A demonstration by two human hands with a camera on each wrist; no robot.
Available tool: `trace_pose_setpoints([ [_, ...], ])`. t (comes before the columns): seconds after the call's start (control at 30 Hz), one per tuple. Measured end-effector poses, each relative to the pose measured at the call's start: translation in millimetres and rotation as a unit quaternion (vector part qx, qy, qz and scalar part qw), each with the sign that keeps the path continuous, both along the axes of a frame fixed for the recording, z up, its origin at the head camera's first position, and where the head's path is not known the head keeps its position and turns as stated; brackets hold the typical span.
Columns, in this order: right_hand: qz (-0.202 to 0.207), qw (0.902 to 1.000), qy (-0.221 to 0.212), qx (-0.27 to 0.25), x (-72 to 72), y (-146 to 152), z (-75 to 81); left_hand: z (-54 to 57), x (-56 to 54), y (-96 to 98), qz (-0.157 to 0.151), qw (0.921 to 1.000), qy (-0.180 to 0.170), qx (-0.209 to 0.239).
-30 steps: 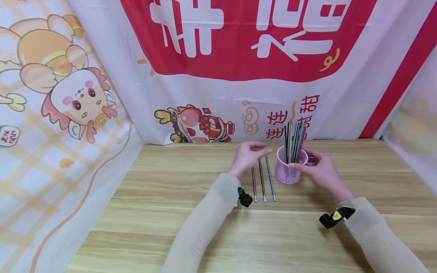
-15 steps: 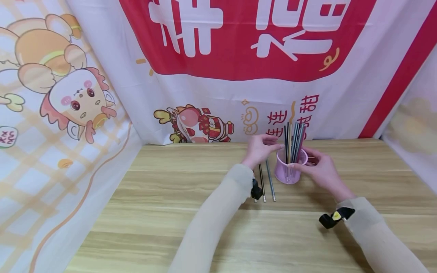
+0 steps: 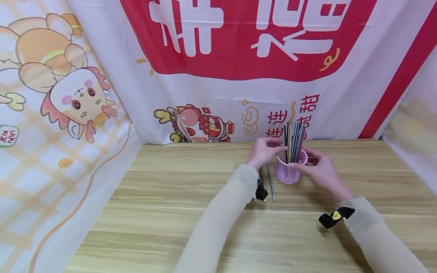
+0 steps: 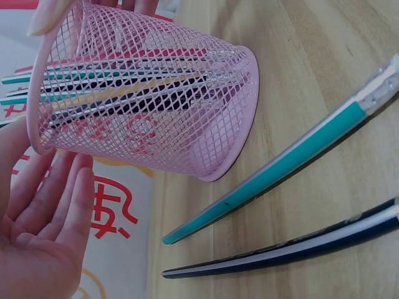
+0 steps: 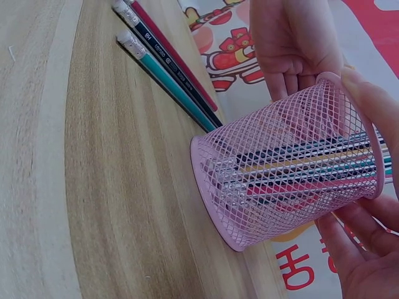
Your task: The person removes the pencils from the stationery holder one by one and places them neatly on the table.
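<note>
A pink mesh pencil cup [image 3: 282, 172] stands upright near the back of the table, with several pencils [image 3: 297, 142] leaning inside it, eraser ends down. My right hand [image 3: 323, 172] grips the cup from the right, thumb over the front of the rim and fingers around the far side. At the left of the rim, my left hand [image 3: 264, 152] pinches a dark pencil in the cup between thumb and forefinger. Left of the cup, a teal pencil [image 4: 274, 171], a black pencil [image 4: 280, 255] and a red pencil [image 5: 181, 59] lie on the table, partly under my left wrist in the head view.
The wooden table [image 3: 153, 212] ends at a printed red and white cloth [image 3: 239, 72] right behind the cup. Another patterned cloth [image 3: 102, 182] hangs along the left side. Each wrist wears a small black camera [image 3: 261, 190].
My left hand has moved right from above the lying pencils to the cup's rim and closed on a pencil there. The right hand and the cup have stayed in place.
</note>
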State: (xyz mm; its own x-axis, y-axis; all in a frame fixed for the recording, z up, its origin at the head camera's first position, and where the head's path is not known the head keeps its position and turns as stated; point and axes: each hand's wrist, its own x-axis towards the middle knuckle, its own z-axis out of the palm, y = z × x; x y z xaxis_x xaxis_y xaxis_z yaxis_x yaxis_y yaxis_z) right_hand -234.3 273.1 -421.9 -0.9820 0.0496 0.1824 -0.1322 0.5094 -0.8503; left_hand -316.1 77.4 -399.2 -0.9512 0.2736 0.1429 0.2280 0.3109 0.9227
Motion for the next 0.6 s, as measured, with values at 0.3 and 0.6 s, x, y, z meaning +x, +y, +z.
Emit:
trace_pose_setpoints([
  [0.3, 0.003, 1.0000, 0.002, 0.000, -0.4, 0.8, 0.3, -4.6, -3.6, 2.5, 0.000, 0.9999, 0.014, 0.002],
  [0.6, 0.004, 1.0000, 0.002, 0.000, -0.2, 1.3, -0.4, -6.6, -4.5, 4.2, 0.003, 0.9999, 0.009, 0.007],
])
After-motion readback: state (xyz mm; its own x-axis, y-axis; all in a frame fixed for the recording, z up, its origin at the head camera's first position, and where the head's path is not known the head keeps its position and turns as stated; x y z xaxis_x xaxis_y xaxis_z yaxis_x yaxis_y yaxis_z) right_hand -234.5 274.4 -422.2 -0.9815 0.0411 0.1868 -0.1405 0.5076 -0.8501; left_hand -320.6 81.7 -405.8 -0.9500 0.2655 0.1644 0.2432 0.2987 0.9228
